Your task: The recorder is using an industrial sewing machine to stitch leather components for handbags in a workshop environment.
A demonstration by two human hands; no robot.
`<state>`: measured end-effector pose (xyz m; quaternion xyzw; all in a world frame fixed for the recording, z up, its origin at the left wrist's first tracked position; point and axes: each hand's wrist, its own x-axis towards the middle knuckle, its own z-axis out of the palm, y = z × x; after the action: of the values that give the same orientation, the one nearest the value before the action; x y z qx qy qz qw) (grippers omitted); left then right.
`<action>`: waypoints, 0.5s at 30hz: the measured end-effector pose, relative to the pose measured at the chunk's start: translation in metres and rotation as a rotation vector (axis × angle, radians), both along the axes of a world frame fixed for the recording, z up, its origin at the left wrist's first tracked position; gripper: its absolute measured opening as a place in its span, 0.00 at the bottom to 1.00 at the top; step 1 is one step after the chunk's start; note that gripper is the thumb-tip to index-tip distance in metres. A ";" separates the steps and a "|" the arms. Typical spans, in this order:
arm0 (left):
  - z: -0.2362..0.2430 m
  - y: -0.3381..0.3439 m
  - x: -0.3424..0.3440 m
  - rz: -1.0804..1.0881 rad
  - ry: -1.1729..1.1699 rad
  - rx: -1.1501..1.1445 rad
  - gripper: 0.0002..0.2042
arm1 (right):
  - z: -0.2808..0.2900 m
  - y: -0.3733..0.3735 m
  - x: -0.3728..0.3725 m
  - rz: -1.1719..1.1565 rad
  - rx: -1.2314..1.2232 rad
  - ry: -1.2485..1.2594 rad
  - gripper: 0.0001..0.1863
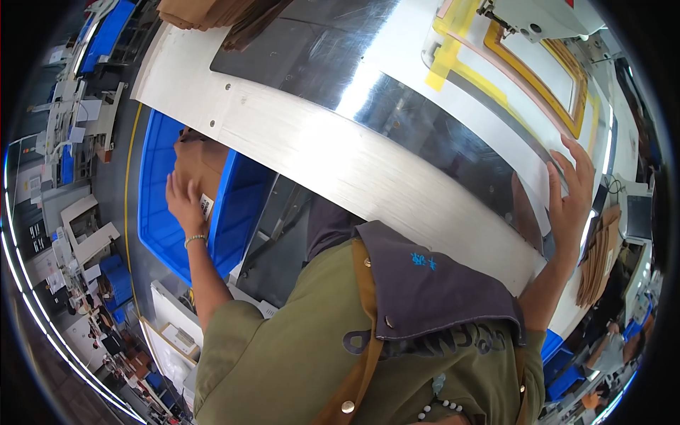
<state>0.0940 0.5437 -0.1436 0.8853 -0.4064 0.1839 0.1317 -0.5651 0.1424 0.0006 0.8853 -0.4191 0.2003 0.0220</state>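
Note:
My left hand [185,204] reaches into a blue plastic bin [161,234] below the table's left end. Its fingers are apart and lie on or just over brown flat pieces [200,164] in the bin; a small white printed label [206,205] shows beside it. Over at the right, my right hand [572,180] is spread, with nothing in its grasp. Its fingertips are by the near corner of a clamp frame with a yellow border [579,117], which lies under the head of a white sewing machine [538,25]. Whether those fingertips touch the frame, I cannot tell.
The pale metal table edge [304,138] runs between me and the shiny dark work plate [312,64]. Stacked brown pieces [205,13] lie at the far left of the table. More brown pieces [601,255] hang or stand beyond my right arm.

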 end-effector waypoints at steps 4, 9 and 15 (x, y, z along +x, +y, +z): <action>-0.009 -0.021 0.008 0.172 -0.003 0.365 0.34 | 0.007 0.005 -0.004 0.030 0.061 -0.071 0.11; -0.034 -0.008 0.098 0.292 0.743 -0.131 0.31 | -0.006 0.012 -0.025 -0.033 0.119 -0.192 0.10; -0.043 -0.001 0.123 0.136 0.642 0.004 0.36 | -0.023 0.021 -0.026 0.002 0.150 -0.259 0.12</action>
<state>0.2170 0.5432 -0.1869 0.9234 -0.2847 -0.0970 0.2386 -0.5909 0.1630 -0.0228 0.8517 -0.4311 0.2810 -0.0990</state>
